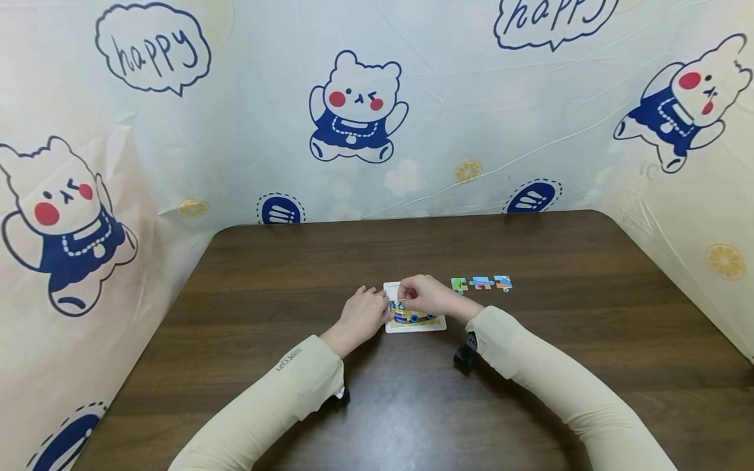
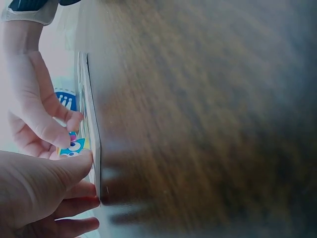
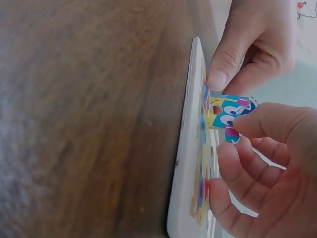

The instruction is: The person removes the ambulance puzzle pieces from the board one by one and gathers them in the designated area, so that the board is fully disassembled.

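Note:
A white-framed puzzle board [image 1: 415, 329] with a yellow-and-blue vehicle picture lies on the table between the hands. My right hand [image 1: 425, 294] pinches a puzzle piece [image 3: 229, 118] printed with cartoon eyes on blue and yellow. In the right wrist view that piece stands tilted up, its lower edge at the board's surface. At the board's left side rests my left hand [image 1: 366, 311], its thumb [image 3: 224, 74] pressing down beside the piece and its other fingers [image 2: 79, 208] along the edge. The right hand hides part of the board's upper area in the head view.
Right of the board lie 3 loose puzzle pieces in a row: a green one [image 1: 459, 284], a blue one [image 1: 482, 282] and another blue one [image 1: 502, 282]. The brown wooden table [image 1: 294, 261] meets a cloth printed with bears [image 1: 358, 108] at its far edge.

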The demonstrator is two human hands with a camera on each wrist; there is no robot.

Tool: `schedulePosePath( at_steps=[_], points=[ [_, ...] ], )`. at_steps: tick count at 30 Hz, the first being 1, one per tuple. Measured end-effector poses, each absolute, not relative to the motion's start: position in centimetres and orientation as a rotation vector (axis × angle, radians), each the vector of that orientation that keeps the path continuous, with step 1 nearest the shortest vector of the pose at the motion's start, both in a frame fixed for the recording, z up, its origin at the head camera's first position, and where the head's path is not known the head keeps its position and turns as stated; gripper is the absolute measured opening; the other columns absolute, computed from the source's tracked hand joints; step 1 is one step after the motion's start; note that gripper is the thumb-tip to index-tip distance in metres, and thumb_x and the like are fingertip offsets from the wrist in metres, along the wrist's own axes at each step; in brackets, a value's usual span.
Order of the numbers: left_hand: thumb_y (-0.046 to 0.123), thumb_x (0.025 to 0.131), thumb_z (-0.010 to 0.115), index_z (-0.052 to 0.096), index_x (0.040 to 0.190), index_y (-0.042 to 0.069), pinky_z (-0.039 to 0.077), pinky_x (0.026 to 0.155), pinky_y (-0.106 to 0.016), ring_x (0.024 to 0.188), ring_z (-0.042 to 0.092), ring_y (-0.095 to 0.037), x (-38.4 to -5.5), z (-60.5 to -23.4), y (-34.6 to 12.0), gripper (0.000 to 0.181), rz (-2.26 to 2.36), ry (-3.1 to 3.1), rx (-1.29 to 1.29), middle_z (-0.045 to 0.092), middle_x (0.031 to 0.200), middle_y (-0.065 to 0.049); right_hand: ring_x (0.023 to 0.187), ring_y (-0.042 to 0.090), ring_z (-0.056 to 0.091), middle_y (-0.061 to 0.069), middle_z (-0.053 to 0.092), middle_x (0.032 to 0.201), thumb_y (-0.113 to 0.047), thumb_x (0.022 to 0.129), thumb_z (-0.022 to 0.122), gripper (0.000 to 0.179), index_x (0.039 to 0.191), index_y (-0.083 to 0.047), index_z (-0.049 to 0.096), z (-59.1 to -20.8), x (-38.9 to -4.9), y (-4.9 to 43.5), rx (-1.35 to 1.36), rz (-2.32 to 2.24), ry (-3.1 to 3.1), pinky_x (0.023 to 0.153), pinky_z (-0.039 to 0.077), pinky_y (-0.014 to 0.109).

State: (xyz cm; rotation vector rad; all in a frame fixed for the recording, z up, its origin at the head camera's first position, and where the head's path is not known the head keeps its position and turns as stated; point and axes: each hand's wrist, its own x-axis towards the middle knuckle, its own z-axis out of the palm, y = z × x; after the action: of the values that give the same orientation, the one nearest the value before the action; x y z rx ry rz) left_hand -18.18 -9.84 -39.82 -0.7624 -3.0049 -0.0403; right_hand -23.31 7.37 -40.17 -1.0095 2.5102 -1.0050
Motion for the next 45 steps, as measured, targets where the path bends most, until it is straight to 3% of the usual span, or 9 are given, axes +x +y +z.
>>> schedulePosePath(
  at_steps=[9,27,36,41,45],
  points=[
    [0.027,0.088,0.063,0.065,0.078,0.008,0.035,0.097,-0.047,0.108,0.055,-0.033,-18.3,-39.9,-9.8,0.022,-0.065,-2.996,-0.765,0.063,0.112,-0.011,0.056,0.017,0.048,0.002,0.052,0.07,0.002,0.085,0.057,0.005,0.084,-0.003,0.055,-40.0,-23.8,8.0,-0.949,-1.123,2.364,0.05,0.043,0.026],
    [0.03,0.089,0.061,0.064,0.087,0.003,0.037,0.096,-0.046,0.108,0.055,-0.032,-18.5,-40.3,-10.4,0.027,-0.025,-2.952,-0.863,0.061,0.114,-0.013,0.07,0.018,0.053,0.004,0.059,0.085,-0.009,0.09,0.059,0.007,0.093,-0.005,0.064,-39.1,-24.3,9.9,-0.704,-1.152,2.425,0.061,0.047,0.029],
    [0.032,0.09,0.059,0.065,0.105,0.001,0.035,0.098,-0.044,0.111,0.053,-0.03,-18.3,-40.2,-10.4,0.035,0.01,-2.965,-0.86,0.059,0.119,-0.013,0.075,0.023,0.056,0.006,0.063,0.086,-0.012,0.09,0.06,0.014,0.098,-0.003,0.068,-38.2,-24.3,11.5,-0.65,-1.208,2.457,0.069,0.05,0.038],
    [0.032,0.09,0.06,0.065,0.097,0.002,0.037,0.097,-0.044,0.109,0.054,-0.03,-18.3,-40.4,-10.5,0.031,0.023,-2.934,-0.874,0.06,0.117,-0.012,0.077,0.027,0.055,0.008,0.063,0.087,-0.011,0.09,0.06,0.015,0.099,-0.002,0.068,-37.8,-24.3,12.4,-0.64,-1.205,2.486,0.071,0.05,0.042],
    [0.032,0.091,0.058,0.065,0.101,0.002,0.035,0.099,-0.043,0.112,0.053,-0.03,-18.3,-40.4,-10.6,0.033,0.022,-2.947,-0.883,0.058,0.12,-0.013,0.072,0.022,0.054,0.009,0.062,0.081,-0.011,0.09,0.059,0.015,0.099,-0.002,0.068,-37.8,-24.4,13.1,-0.641,-1.198,2.525,0.068,0.05,0.04]
  ],
)
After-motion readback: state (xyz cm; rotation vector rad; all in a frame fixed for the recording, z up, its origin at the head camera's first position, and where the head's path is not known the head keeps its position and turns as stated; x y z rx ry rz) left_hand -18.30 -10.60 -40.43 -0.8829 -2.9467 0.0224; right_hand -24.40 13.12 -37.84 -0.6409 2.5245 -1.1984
